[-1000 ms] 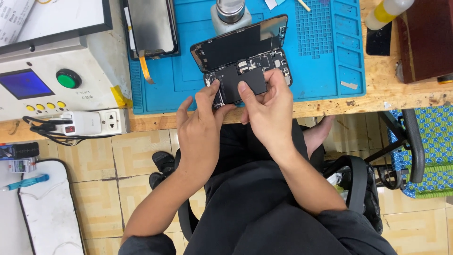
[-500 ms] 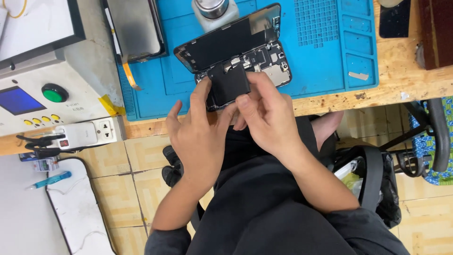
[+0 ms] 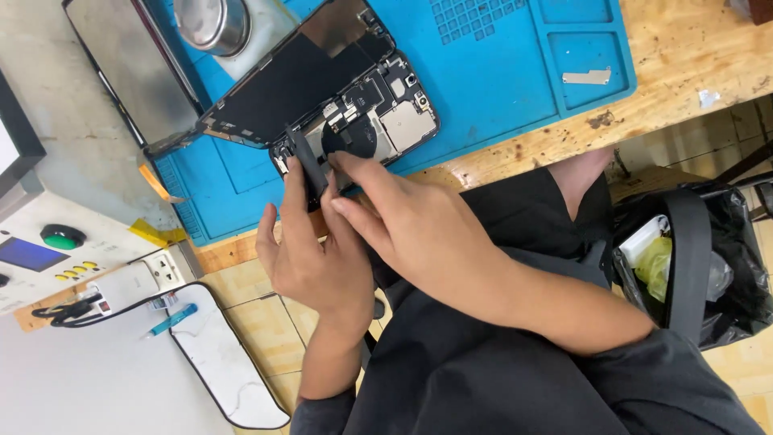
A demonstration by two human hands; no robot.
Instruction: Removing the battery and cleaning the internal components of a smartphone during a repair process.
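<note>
An opened smartphone (image 3: pixel 398 121) lies on a blue work mat (image 3: pixel 515 72), its dark screen panel (image 3: pixel 298 76) hinged up to the left. My left hand (image 3: pixel 314 258) grips a flat black battery (image 3: pixel 308 161), tilted up on its edge at the phone's near end. My right hand (image 3: pixel 419 229) reaches in beside it, with its fingertips pinched at the battery's lower edge over the exposed round coil and boards.
A metal cup (image 3: pixel 213 24) stands behind the phone and a dark glass panel (image 3: pixel 129 72) lies at the left. A small metal plate (image 3: pixel 586 77) sits in a mat compartment. A machine with a green button (image 3: pixel 63 236), a power strip (image 3: pixel 133 286) and a black-lined bin (image 3: pixel 700 258) surround the bench.
The black battery lay flat in the phone before; now it stands lifted on edge in my left hand. The view has moved closer and to the right.
</note>
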